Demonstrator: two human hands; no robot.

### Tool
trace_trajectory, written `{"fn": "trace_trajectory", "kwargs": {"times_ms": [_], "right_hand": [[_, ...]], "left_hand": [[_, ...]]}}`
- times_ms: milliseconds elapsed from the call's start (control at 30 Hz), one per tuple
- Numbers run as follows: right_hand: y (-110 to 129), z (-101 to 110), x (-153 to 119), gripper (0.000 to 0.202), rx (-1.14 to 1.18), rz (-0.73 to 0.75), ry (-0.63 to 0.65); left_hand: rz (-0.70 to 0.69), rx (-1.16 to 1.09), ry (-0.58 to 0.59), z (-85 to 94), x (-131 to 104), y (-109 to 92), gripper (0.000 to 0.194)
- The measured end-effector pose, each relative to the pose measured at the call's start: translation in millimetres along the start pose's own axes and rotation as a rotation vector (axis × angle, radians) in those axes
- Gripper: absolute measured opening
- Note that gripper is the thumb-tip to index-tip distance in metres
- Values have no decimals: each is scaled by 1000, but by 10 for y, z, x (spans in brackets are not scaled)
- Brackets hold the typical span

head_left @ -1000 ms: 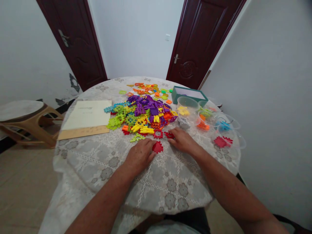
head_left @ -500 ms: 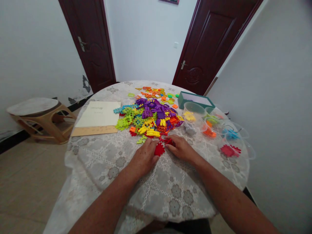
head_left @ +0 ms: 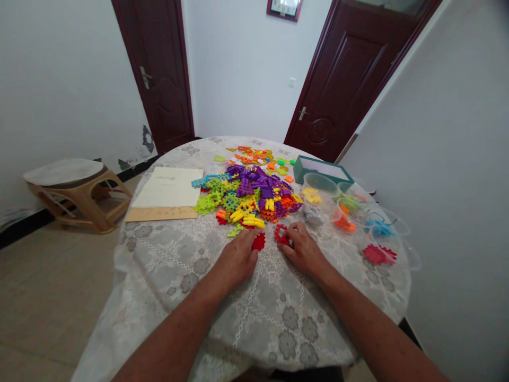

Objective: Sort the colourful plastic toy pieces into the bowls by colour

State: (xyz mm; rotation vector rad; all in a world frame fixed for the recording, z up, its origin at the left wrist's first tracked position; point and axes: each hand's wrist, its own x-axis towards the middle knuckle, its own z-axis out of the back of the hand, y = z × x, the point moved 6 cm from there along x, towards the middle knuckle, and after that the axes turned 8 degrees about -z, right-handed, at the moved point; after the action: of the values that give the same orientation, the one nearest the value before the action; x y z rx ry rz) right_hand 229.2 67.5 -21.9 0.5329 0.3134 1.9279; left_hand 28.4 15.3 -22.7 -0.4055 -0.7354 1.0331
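Observation:
My left hand (head_left: 238, 255) is closed on a flat red piece (head_left: 259, 242) with a toothed edge, low over the tablecloth. To its right, my right hand (head_left: 303, 249) pinches an open-framed red piece (head_left: 280, 232). A gap of patterned cloth lies between the two red pieces. Just beyond my hands is a heap of coloured interlocking pieces (head_left: 244, 185), purple, green, yellow and orange. Yellow rods (head_left: 253, 221) lie at its near edge, close to my left fingertips.
Clear tubs (head_left: 321, 185) with sorted pieces stand at the right, beside a green box (head_left: 323, 168). A pale folder (head_left: 169, 187) lies at the left of the round table (head_left: 159, 302). A stool (head_left: 75, 185) stands on the floor further left.
My right hand has moved right and apart from my left, taking the open-framed red piece with it. The view has shifted slightly upward.

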Motion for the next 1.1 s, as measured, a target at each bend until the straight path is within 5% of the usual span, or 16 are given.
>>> {"fn": "trace_trajectory", "kwargs": {"times_ms": [200,533,900,1100], "right_hand": [[127,80,-11,10,102,169,-68],[512,-65,-155,9,292,361,150],[589,-37,-184,10,327,311,257],[388,16,-74,11,553,119,120]], "left_hand": [[86,-72,-119,125,35,70,43],[201,-341,-20,104,58,1,31],[149,-391,-7,109,49,-72,38],[254,-376,-109,119,50,50,34]]}}
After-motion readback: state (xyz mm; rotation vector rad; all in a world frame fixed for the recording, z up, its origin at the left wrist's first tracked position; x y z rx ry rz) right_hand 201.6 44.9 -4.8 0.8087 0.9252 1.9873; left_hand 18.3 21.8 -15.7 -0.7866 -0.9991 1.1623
